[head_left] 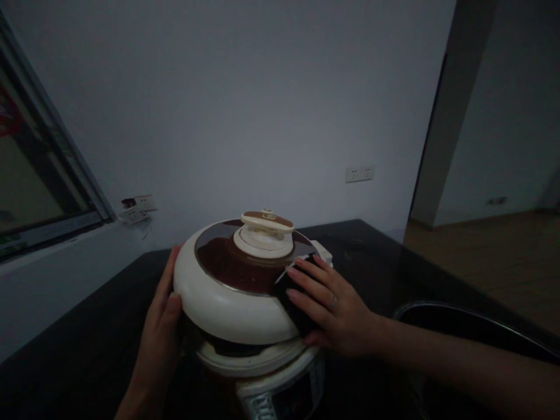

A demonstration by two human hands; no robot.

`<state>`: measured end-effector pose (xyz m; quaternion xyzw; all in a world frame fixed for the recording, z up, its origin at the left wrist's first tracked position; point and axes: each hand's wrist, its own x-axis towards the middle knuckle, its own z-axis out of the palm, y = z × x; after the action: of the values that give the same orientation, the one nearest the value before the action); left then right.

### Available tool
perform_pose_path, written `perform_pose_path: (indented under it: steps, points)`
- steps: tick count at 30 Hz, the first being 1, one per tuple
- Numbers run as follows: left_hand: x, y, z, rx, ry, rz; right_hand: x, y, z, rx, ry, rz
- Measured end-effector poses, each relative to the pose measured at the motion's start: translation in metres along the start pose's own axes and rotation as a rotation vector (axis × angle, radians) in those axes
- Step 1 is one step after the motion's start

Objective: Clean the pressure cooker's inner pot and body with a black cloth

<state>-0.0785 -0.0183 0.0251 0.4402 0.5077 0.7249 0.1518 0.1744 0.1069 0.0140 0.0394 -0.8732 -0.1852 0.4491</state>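
Note:
A white electric pressure cooker [280, 373] stands in front of me, with a brown-topped lid [231, 309] and a cream and brown knob handle [268, 221]. The lid's left rim is held by my left hand [158, 326], its fingers round the far side and its thumb in front. On the lid's right front, my right hand [328, 303] presses a black cloth [292, 300] against the surface, fingers spread over it. Whether that dark piece is a cloth or a sponge is hard to make out in the dim light. The cooker's lower front is partly in shadow.
The cooker rests on a black countertop [376, 262]. A sink [437, 309] with a shiny rim lies at the right. Behind is a pale wall with sockets [359, 174], and more sockets [146, 202] at the left near a window [39, 151].

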Motion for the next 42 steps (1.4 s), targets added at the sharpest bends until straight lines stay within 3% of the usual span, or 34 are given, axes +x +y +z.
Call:
perform_pose_path:
  steps: [4, 11, 16, 21, 26, 32, 35, 42]
  points:
    - [-0.001, 0.002, -0.001, -0.005, -0.023, -0.015, -0.029, 0.029, 0.014, 0.183, 0.029, 0.055]
    - [-0.004, 0.001, 0.002, -0.016, 0.005, 0.012, -0.052, 0.039, 0.033, 0.449, 0.091, 0.470]
    - [-0.007, 0.004, 0.008, -0.117, 0.042, -0.016, -0.046, 0.033, 0.033, 0.582, 0.159, 0.694]
    - [-0.007, 0.003, 0.008, -0.122, 0.039, -0.002, -0.022, 0.063, 0.036, 0.743, 0.124, 0.999]
    - [-0.007, 0.004, 0.010, -0.099, 0.053, -0.012, -0.008, 0.084, 0.043, 0.751, 0.081, 1.115]
    - [-0.005, 0.004, 0.010, -0.102, 0.077, -0.045, -0.027, 0.049, 0.034, 0.696, 0.163, 1.164]
    - [-0.006, 0.005, 0.010, -0.107, 0.053, -0.044, -0.026, 0.054, 0.029, 0.713, 0.071, 1.174]
    - [-0.008, 0.007, 0.011, -0.120, 0.038, -0.054, 0.014, 0.108, 0.040, 0.861, -0.238, 1.231]
